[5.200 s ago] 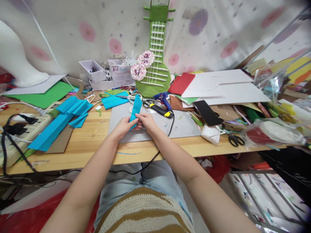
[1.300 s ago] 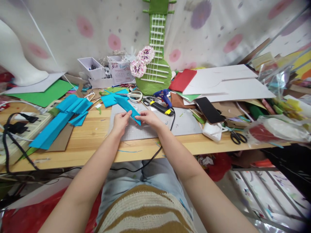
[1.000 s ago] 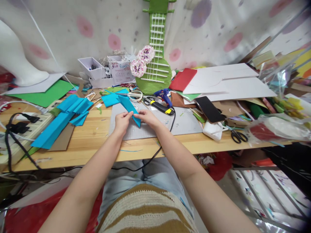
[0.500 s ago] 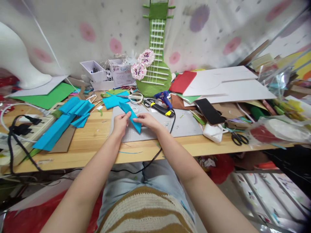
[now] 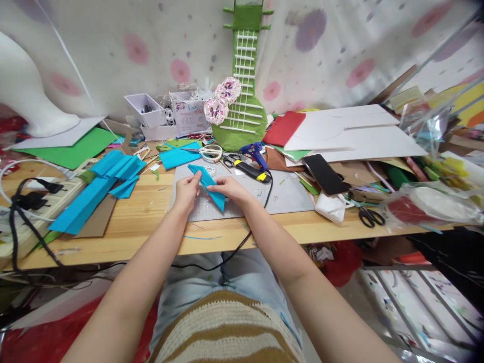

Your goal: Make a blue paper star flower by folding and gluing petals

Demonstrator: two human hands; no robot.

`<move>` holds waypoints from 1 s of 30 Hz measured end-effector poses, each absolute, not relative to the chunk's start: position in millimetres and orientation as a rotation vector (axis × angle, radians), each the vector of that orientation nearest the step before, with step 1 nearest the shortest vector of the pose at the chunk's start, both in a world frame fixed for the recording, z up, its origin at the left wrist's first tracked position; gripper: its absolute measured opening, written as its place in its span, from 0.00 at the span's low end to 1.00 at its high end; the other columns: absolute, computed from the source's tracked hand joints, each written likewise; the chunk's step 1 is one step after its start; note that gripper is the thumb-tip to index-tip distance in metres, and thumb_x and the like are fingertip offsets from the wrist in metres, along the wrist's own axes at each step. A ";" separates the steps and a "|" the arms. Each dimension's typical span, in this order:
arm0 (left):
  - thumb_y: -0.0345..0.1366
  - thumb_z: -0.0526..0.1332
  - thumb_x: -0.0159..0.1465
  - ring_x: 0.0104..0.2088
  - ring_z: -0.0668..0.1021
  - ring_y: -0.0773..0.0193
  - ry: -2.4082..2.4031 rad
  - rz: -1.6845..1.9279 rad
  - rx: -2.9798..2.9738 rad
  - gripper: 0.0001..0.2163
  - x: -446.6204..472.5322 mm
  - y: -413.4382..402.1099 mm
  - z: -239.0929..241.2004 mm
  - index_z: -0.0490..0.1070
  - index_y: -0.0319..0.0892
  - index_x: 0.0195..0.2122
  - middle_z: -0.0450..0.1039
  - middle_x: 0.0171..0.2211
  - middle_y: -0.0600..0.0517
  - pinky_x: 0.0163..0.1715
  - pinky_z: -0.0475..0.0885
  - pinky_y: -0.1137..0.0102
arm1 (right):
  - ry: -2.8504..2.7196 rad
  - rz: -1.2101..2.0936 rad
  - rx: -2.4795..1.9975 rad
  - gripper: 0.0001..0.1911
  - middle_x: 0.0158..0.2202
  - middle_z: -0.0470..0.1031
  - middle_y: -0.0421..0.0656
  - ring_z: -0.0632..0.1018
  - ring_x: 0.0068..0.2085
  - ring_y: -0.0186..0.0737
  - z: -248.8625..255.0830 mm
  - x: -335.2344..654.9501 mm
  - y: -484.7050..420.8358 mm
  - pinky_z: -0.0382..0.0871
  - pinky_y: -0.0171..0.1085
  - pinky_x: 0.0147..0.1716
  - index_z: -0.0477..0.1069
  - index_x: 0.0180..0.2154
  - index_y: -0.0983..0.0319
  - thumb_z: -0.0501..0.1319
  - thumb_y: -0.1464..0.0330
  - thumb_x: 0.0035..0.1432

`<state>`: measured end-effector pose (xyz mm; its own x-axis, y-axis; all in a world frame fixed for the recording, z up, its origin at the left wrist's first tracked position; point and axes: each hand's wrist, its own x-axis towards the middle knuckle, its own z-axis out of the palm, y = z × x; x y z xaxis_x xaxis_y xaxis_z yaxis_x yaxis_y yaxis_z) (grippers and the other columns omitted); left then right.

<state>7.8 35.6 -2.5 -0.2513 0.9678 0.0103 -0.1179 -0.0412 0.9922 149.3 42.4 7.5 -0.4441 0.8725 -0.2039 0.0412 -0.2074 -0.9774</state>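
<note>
A folded piece of blue paper is held slantwise between both hands over the grey cutting mat. My left hand pinches its left edge, thumb on top. From the other side, my right hand grips the paper with thumb and fingers near its middle right. The paper's lower end tapers to a point below my right hand. Just behind it lie scissors with pale handles, beside a flat blue sheet.
Blue folded strips lie at left beside a power strip. A blue glue gun and a black-yellow cutter rest behind the mat. A phone and black scissors lie right. A green paper guitar stands at the back.
The blue paper has shifted slightly; its upper end is lower and its pointed lower end has moved right and down. Both hands keep their hold on it.
</note>
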 end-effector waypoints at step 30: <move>0.46 0.67 0.46 0.12 0.60 0.76 1.165 1.471 0.915 0.17 11.8 35.0 0.1 0.74 0.36 0.29 0.63 0.13 0.59 0.11 0.53 0.77 | -1.369 1.700 -1.001 0.14 0.24 0.75 0.39 0.73 0.27 0.32 5.9 143.8 42.3 0.67 0.32 0.32 0.73 0.27 0.65 0.68 0.61 0.41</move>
<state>11.8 35.0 0.1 -0.2073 0.9780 -0.0234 -0.2472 -0.0293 0.9685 143.8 42.3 5.9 -0.4362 0.8907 -0.1280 -0.0643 -0.1728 -0.9829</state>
